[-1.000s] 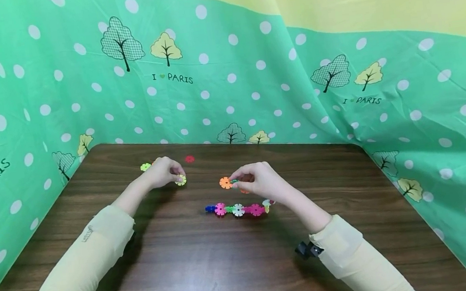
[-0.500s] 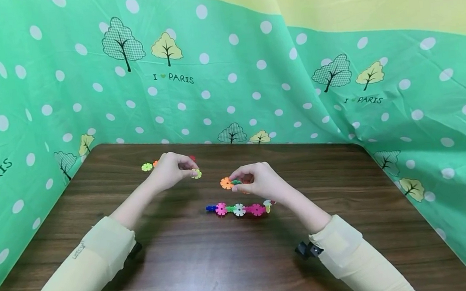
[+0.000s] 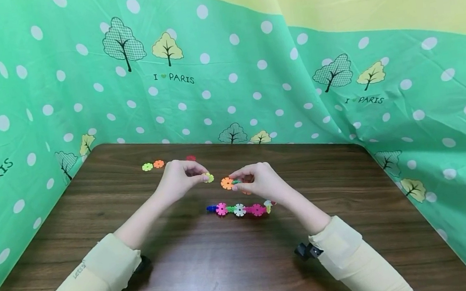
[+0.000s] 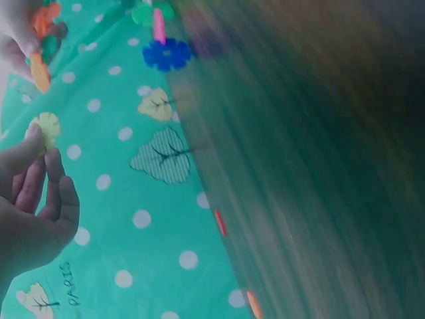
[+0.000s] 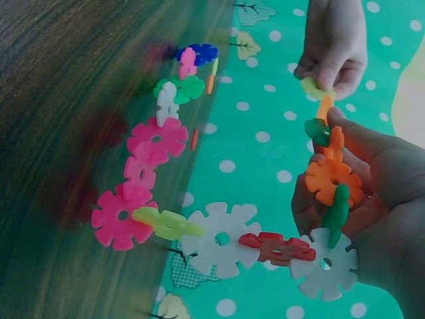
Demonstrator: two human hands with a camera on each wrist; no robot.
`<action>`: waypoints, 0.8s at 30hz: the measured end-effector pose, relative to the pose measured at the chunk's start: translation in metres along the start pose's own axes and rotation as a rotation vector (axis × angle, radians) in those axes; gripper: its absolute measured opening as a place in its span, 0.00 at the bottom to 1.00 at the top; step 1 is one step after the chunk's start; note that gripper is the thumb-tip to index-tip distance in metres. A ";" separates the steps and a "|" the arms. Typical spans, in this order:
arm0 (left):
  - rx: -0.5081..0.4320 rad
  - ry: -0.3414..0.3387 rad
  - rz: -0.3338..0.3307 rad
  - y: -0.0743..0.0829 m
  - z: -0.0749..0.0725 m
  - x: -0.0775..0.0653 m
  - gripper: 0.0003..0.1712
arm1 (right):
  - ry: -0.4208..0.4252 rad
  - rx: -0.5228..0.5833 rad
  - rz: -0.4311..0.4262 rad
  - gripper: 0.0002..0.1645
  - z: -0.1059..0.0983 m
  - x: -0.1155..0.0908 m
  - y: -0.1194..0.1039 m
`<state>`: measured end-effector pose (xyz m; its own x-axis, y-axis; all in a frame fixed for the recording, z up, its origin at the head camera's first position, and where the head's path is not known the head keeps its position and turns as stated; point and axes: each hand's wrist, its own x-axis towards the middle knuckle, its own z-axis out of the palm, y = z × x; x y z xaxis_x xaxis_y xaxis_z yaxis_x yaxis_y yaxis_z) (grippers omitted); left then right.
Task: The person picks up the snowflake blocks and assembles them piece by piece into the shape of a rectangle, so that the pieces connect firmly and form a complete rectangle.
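Note:
In my left hand (image 3: 182, 180) I pinch a yellow snowflake disc (image 3: 209, 178) between thumb and fingers. My right hand (image 3: 262, 180) grips one end of a chain of interlocking snowflake discs, near its orange end disc (image 3: 227, 183). The left hand's disc is close to that end; in the right wrist view the yellow disc (image 5: 312, 87) overlaps the top of it. From the right hand the chain bends round through white discs (image 5: 222, 239) and pink discs (image 5: 158, 140) to a blue disc (image 5: 201, 54) at the far end.
Loose discs lie toward the back of the brown wooden table (image 3: 212, 271): a yellow-green disc (image 3: 147, 167), an orange disc (image 3: 158, 163) and a red disc (image 3: 191, 158). A green dotted curtain (image 3: 227, 89) hangs behind the table and along its sides.
My left hand has moved right with the yellow disc, toward the orange chain end, uncovering the loose orange disc. The right hand has stayed nearly still, gripping the chain.

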<state>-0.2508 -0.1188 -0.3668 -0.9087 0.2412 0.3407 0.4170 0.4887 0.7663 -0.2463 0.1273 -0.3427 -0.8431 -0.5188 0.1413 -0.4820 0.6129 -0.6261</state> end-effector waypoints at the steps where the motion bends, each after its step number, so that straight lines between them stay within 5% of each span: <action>1: -0.013 0.010 -0.002 0.002 0.001 -0.002 0.04 | 0.001 -0.002 -0.003 0.16 0.000 0.000 0.000; 14: -0.094 0.105 -0.012 0.011 0.016 -0.015 0.05 | 0.013 -0.014 -0.037 0.15 0.001 -0.002 -0.002; 24: -0.107 0.117 -0.019 0.014 0.024 -0.017 0.05 | -0.011 0.000 -0.029 0.15 0.002 -0.002 -0.005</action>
<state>-0.2288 -0.0960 -0.3746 -0.9150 0.1305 0.3817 0.4010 0.3986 0.8248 -0.2418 0.1245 -0.3415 -0.8262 -0.5427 0.1509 -0.5063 0.5979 -0.6215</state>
